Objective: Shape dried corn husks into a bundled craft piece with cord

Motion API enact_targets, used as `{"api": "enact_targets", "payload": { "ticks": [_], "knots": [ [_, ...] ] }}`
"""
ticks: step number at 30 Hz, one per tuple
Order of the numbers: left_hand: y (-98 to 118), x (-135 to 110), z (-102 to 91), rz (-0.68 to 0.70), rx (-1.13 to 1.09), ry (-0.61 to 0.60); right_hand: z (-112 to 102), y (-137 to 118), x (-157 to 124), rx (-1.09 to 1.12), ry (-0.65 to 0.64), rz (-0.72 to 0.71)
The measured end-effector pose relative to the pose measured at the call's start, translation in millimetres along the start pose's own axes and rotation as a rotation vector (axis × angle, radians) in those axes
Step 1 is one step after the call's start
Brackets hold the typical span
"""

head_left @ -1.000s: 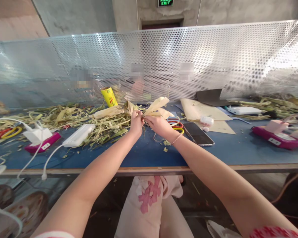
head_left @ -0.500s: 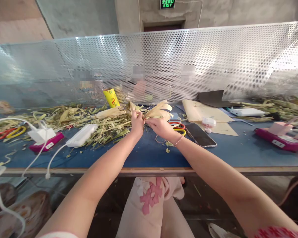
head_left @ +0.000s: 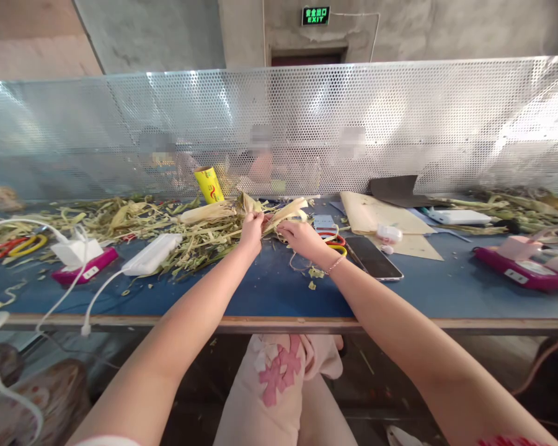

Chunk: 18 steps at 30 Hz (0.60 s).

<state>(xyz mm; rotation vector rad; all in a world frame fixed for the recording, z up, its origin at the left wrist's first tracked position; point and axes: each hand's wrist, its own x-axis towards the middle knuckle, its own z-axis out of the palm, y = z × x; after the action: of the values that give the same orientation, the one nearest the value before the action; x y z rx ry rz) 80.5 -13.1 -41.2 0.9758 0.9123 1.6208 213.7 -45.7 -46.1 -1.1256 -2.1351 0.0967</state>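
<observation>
Pale dried corn husk (head_left: 292, 210) fans out just beyond and between my two hands. My left hand (head_left: 252, 231) is closed, pinching the husk's gathered end. A little to the right, the bent fingers of my right hand (head_left: 302, 238) grip the same husk. The fingertips are partly hidden by the husk and by the hands. A pile of shredded dry leaves (head_left: 204, 241) lies left of my left hand, with a long rolled husk (head_left: 209, 212) on top. Behind my right wrist, scissors with red and yellow handles (head_left: 338, 244) show in part.
A black phone (head_left: 372, 257), paper sheets (head_left: 376, 217) and an earbud case (head_left: 389, 234) lie to the right. Left are a white power strip (head_left: 151, 254), a purple socket block (head_left: 84, 266) and more scissors (head_left: 13, 248). A yellow tube (head_left: 209, 184) stands before the perforated metal screen (head_left: 307, 124).
The husk fan between my hands has folded lower and to the left. My hands have drawn slightly apart. The view has tilted up a little.
</observation>
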Motion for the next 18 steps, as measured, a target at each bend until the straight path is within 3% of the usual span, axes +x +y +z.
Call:
{"api": "enact_targets", "payload": {
  "ticks": [6,18],
  "knots": [
    [4,-1,1.1,-0.080,-0.063,0.068,2,-1,1,0.051,-0.040,0.036],
    [-19,11,-4.0,0.061,0.064,0.219,2,-5,3,0.083,-0.125,-0.050]
  ]
}}
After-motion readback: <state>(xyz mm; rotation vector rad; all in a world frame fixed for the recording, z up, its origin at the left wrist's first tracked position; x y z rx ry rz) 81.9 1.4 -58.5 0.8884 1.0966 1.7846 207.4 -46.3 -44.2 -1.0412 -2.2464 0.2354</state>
